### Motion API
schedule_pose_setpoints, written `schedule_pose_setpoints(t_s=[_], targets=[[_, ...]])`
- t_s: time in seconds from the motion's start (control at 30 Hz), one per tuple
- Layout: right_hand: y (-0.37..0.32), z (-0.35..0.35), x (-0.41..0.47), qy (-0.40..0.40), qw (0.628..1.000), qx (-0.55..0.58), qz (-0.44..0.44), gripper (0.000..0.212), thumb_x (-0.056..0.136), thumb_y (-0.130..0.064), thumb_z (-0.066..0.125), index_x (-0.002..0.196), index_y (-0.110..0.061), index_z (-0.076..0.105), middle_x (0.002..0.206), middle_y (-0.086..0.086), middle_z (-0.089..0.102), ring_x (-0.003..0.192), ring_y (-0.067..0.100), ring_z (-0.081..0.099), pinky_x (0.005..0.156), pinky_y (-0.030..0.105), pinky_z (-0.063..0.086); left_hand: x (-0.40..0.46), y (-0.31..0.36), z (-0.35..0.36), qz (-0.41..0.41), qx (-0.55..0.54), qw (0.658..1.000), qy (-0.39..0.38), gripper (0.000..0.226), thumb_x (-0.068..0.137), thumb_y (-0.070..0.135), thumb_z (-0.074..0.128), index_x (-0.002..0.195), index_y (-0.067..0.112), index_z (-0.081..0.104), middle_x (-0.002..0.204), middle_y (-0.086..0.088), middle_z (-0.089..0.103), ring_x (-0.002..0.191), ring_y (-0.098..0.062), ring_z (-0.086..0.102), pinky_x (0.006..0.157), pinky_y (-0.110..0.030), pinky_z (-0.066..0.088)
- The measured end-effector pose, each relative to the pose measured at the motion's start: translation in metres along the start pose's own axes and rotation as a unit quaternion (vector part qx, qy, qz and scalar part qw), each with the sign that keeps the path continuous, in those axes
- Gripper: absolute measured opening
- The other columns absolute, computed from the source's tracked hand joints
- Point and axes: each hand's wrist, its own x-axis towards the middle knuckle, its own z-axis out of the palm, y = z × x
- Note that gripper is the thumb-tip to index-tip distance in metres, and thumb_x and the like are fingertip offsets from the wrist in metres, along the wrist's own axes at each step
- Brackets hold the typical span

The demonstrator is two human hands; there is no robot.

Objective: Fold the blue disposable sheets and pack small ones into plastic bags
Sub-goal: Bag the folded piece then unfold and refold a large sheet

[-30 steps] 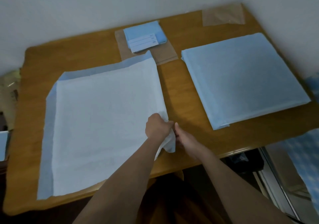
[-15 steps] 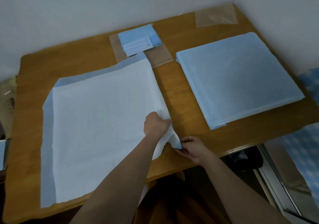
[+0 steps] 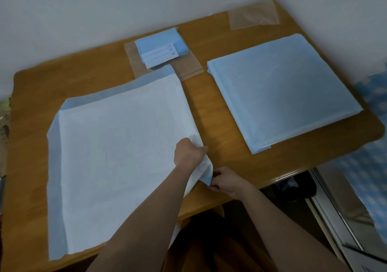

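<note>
The fingers [image 3: 212, 180] of the right hand [image 3: 227, 181] pinch the blue near-right corner of the unfolded sheet [image 3: 117, 158], which curls up off the wooden surface [image 3: 209, 112] just at its front edge. Just above it, the left hand [image 3: 188, 153] rests on the same corner area, its fingers curled over the sheet's right edge; they seem to grip it, though the fingertips are hidden. The two hands lie close together, the left forearm crossing over the sheet from the near side, the right reaching in from beyond the front edge.

The sheet itself lies spread white side up across the left half of the surface, a blue border showing along its far and left edges. By my judgement the first fold of this one is only starting. To the right sits a stack of flat blue sheets [image 3: 280, 91], apparently waiting. At the back, a few small folded packs [image 3: 160, 48] with white labels lie on a clear plastic bag [image 3: 188, 66], and another empty bag [image 3: 254, 18] lies in the far corner. So some packing looks done; most remains.
</note>
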Motion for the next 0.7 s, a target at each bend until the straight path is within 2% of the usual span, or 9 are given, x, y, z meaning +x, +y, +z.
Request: schedule_pose_setpoints(t_s=[0.07, 0.17, 0.27, 0.33, 0.4, 0.47, 0.57, 0.63, 0.7], targets=[[0.001, -0.004, 0.006, 0.103, 0.990, -0.051, -0.075, 0.026, 0.093, -0.009, 0.058, 0.118, -0.014, 0.064, 0.105, -0.001, 0.065, 0.093, 0.012, 0.061, 0.069, 0.021, 0.052, -0.001, -0.001, -0.001, 0.005, -0.002, 1.000, -0.002, 0.037, 0.080, 0.037, 0.072, 0.100, 0.007, 0.063, 0.083, -0.003, 0.057, 0.077, -0.017, 0.061, 0.058, -0.023, 0.045], [-0.007, -0.011, 0.010, 0.206, 0.966, 0.046, -0.149, 0.018, 0.096, -0.021, 0.054, 0.108, -0.028, 0.067, 0.113, -0.007, 0.063, 0.100, 0.007, 0.057, 0.075, 0.020, 0.044, -0.003, 0.000, -0.004, 0.004, 0.002, 1.000, -0.002, 0.040, 0.081, 0.038, 0.072, 0.104, 0.007, 0.062, 0.097, -0.008, 0.062, 0.091, -0.022, 0.064, 0.073, -0.028, 0.050], [-0.024, -0.013, 0.013, 0.143, 0.960, 0.157, -0.181, 0.021, 0.100, -0.028, 0.047, 0.107, -0.025, 0.066, 0.116, -0.003, 0.066, 0.112, 0.014, 0.059, 0.096, 0.028, 0.043, -0.005, 0.000, -0.006, 0.012, -0.001, 1.000, -0.005, 0.040, 0.081, 0.038, 0.072, 0.103, 0.006, 0.062, 0.095, -0.009, 0.062, 0.091, -0.022, 0.065, 0.071, -0.028, 0.049], [-0.035, -0.013, 0.012, 0.109, 0.959, 0.160, -0.206, 0.031, 0.104, -0.032, 0.037, 0.113, -0.022, 0.065, 0.118, -0.003, 0.067, 0.116, 0.013, 0.057, 0.103, 0.029, 0.039, -0.007, 0.000, -0.008, 0.014, -0.004, 1.000, -0.005, 0.037, 0.081, 0.038, 0.072, 0.100, 0.007, 0.062, 0.089, -0.007, 0.059, 0.084, -0.020, 0.063, 0.066, -0.026, 0.047], [-0.044, -0.011, 0.013, 0.077, 0.959, 0.165, -0.219, 0.040, 0.104, -0.038, 0.033, 0.120, -0.019, 0.064, 0.118, -0.006, 0.067, 0.116, 0.010, 0.058, 0.104, 0.028, 0.039, -0.008, 0.000, -0.009, 0.016, -0.003, 1.000, -0.005, 0.037, 0.081, 0.039, 0.071, 0.098, 0.008, 0.061, 0.087, -0.006, 0.058, 0.079, -0.018, 0.061, 0.062, -0.024, 0.045], [-0.051, -0.008, 0.014, 0.036, 0.964, 0.166, -0.202, 0.046, 0.104, -0.044, 0.031, 0.125, -0.017, 0.061, 0.115, -0.008, 0.069, 0.113, 0.008, 0.060, 0.094, 0.023, 0.045, -0.008, 0.000, -0.010, 0.023, -0.007, 1.000, -0.005, 0.036, 0.080, 0.039, 0.071, 0.095, 0.008, 0.061, 0.083, -0.005, 0.058, 0.074, -0.016, 0.059, 0.055, -0.021, 0.041], [-0.056, 0.000, 0.013, -0.030, 0.977, 0.147, -0.150, 0.046, 0.102, -0.051, 0.030, 0.111, -0.026, 0.067, 0.103, -0.006, 0.074, 0.097, 0.009, 0.069, 0.075, 0.021, 0.055, -0.007, 0.000, -0.012, 0.033, -0.013, 0.999, -0.009, 0.033, 0.081, 0.040, 0.070, 0.091, 0.009, 0.063, 0.077, -0.002, 0.058, 0.072, -0.015, 0.059, 0.056, -0.020, 0.040], [-0.058, 0.005, 0.013, -0.053, 0.979, 0.151, -0.128, 0.052, 0.100, -0.055, 0.031, 0.112, -0.020, 0.069, 0.110, 0.003, 0.073, 0.103, 0.017, 0.069, 0.086, 0.031, 0.056, -0.006, 0.000, -0.013, 0.042, -0.022, 0.999, -0.018, 0.034, 0.080, 0.040, 0.070, 0.089, 0.007, 0.067, 0.076, -0.003, 0.061, 0.075, -0.017, 0.064, 0.059, -0.022, 0.043], [-0.057, 0.007, 0.014, -0.074, 0.977, 0.166, -0.113, 0.059, 0.099, -0.057, 0.031, 0.124, -0.014, 0.063, 0.119, 0.008, 0.069, 0.112, 0.021, 0.065, 0.101, 0.038, 0.049, -0.006, 0.000, -0.014, 0.046, -0.026, 0.998, -0.018, 0.035, 0.079, 0.040, 0.070, 0.087, 0.006, 0.068, 0.076, -0.005, 0.063, 0.079, -0.019, 0.066, 0.061, -0.024, 0.046]])
